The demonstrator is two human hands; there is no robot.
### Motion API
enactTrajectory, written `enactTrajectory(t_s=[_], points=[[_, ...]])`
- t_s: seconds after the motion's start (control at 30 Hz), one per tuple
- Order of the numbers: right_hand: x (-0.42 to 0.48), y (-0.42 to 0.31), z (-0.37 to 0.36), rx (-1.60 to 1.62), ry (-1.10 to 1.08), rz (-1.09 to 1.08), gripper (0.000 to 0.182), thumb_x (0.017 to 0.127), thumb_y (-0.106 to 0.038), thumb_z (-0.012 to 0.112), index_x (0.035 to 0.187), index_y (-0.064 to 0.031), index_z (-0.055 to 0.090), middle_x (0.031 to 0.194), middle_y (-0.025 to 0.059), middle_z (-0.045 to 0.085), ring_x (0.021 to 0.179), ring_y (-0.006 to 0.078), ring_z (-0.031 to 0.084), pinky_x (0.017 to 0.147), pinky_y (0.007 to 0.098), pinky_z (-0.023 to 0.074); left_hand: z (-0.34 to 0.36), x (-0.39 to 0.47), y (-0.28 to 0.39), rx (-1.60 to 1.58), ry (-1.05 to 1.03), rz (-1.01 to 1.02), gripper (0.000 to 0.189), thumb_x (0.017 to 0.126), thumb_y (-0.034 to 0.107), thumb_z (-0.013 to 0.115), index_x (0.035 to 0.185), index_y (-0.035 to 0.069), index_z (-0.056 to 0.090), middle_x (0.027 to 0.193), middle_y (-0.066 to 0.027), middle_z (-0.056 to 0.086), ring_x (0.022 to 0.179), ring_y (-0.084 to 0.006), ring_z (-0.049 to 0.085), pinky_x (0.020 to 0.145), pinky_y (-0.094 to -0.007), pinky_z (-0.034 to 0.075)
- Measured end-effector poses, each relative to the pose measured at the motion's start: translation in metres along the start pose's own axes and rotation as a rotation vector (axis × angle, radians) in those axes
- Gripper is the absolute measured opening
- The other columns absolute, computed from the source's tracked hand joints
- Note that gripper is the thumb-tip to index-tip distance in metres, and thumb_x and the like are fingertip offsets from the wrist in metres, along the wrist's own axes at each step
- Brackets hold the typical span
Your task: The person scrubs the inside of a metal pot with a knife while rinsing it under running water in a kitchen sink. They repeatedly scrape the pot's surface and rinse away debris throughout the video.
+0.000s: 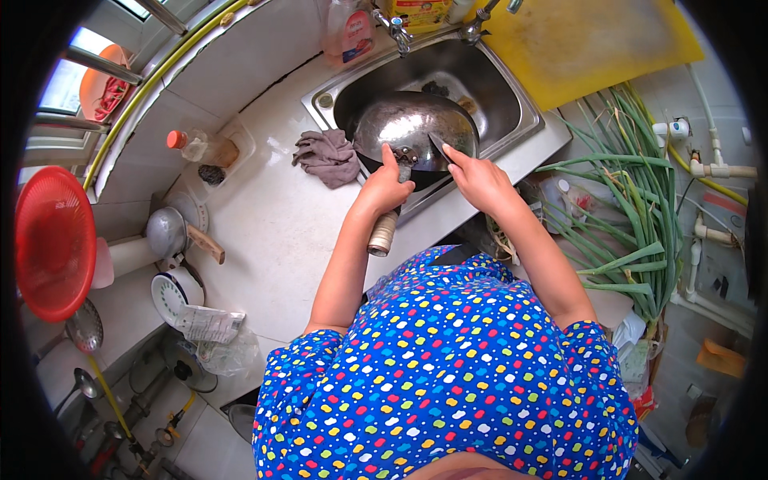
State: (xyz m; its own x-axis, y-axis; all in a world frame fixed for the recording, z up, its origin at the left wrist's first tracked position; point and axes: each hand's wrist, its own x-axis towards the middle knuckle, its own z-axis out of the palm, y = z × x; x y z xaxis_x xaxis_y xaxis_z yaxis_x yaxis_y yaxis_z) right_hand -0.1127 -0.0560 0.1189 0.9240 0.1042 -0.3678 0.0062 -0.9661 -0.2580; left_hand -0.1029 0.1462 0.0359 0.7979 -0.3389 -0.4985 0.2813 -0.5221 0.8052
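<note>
A metal wok [414, 120] is tipped in the stainless steel sink [498, 114], its rounded underside facing up. My left hand [387, 187] grips the wok near the base of its wrapped handle [383, 231], the thumb or a finger stretched toward the rivets. My right hand [480, 180] holds a knife [439, 147], its pointed blade against the wok's surface near the rivets. The knife's handle is hidden in my palm. A dark scouring pad [435, 89] lies in the sink behind the wok. A crumpled grey-brown cloth [327, 157] rests on the counter, left of the wok.
Two taps [397, 33] stand behind the sink, beside a soap bottle [354, 36]. A yellow board [600, 42] is at the upper right, above long green onions [636, 198]. On the left are an orange-capped bottle [207, 149], a metal ladle [168, 233] and a red plastic basin [55, 240].
</note>
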Motion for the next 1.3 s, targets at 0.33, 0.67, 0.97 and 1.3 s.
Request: enactTrajectory(t_s=[0.33,0.67,0.97,1.3], points=[[-0.002,-0.008,-0.002,0.014,-0.017,0.054,0.045,0.098,-0.031,0.047,0.142,-0.0238,0.048,0.101,0.0244,0.067,0.095,0.0425,0.064,0.085,0.0503,0.0503,-0.003,-0.001,0.002,0.006,-0.001,-0.005,0.103,0.079,0.019,0.064,0.15,-0.01,-0.003,0.09,-0.022,0.068,0.069,-0.0233,0.069,0.066,-0.0335,0.055],[-0.004,0.004,0.001,0.05,-0.005,0.061,0.044,0.098,-0.032,0.047,0.141,-0.0243,0.05,0.102,0.0224,0.068,0.096,0.0412,0.065,0.086,0.0496,0.0508,-0.003,-0.003,0.003,-0.01,-0.011,-0.013,0.102,0.08,0.018,0.065,0.151,-0.009,-0.004,0.092,-0.023,0.068,0.07,-0.0241,0.069,0.067,-0.034,0.055],[-0.003,0.0,-0.003,0.048,-0.027,0.068,0.045,0.098,-0.032,0.046,0.142,-0.0237,0.048,0.103,0.0241,0.067,0.096,0.0434,0.063,0.085,0.0504,0.0501,-0.005,-0.007,0.008,0.002,-0.012,-0.017,0.101,0.08,0.019,0.064,0.149,-0.013,-0.002,0.091,-0.0241,0.068,0.076,-0.0289,0.069,0.072,-0.0366,0.054],[0.0,0.005,0.001,0.078,0.003,0.067,0.045,0.099,-0.032,0.046,0.143,-0.0246,0.047,0.098,0.0243,0.068,0.092,0.0439,0.064,0.083,0.0509,0.0504,0.002,0.001,-0.005,0.025,0.012,0.023,0.101,0.081,0.018,0.065,0.149,-0.011,-0.003,0.094,-0.0244,0.067,0.075,-0.0273,0.068,0.071,-0.0352,0.054]])
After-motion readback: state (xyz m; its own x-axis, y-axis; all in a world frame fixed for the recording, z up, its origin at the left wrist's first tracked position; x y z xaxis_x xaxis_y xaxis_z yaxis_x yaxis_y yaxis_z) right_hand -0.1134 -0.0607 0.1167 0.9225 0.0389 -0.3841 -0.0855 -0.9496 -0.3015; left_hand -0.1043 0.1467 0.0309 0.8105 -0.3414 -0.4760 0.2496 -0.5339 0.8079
